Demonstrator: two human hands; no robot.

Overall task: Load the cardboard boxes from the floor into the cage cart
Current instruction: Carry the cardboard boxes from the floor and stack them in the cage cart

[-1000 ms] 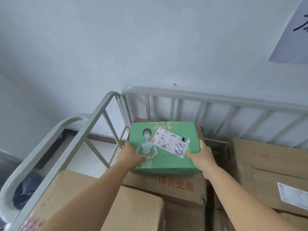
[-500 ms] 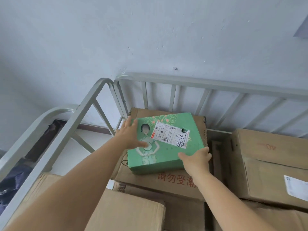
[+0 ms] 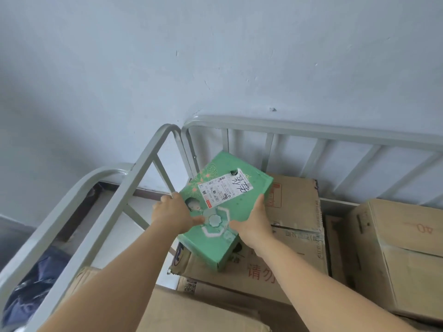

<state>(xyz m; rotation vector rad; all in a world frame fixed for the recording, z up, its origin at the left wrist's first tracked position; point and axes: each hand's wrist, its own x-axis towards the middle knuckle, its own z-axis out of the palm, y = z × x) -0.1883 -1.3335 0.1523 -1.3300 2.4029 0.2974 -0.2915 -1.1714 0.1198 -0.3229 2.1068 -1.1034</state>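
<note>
**Green box gripped at the cart's far left corner**

While the green box (image 3: 225, 207) is gripped by both hands, it is kept skewed and tilted above the brown box (image 3: 294, 226) stacked in the cart's (image 3: 311, 133) far left corner. The left hand (image 3: 175, 215) is curled round its left edge; the right hand (image 3: 254, 224) is clamped along its right edge, thumb on top. The two-sided grip is judged to allow squaring before release.

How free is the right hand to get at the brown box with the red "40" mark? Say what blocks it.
Probably not yet: the right hand is gripping the green box. Otherwise the way looks open, since the marked brown box sits uncovered to its right.
</note>
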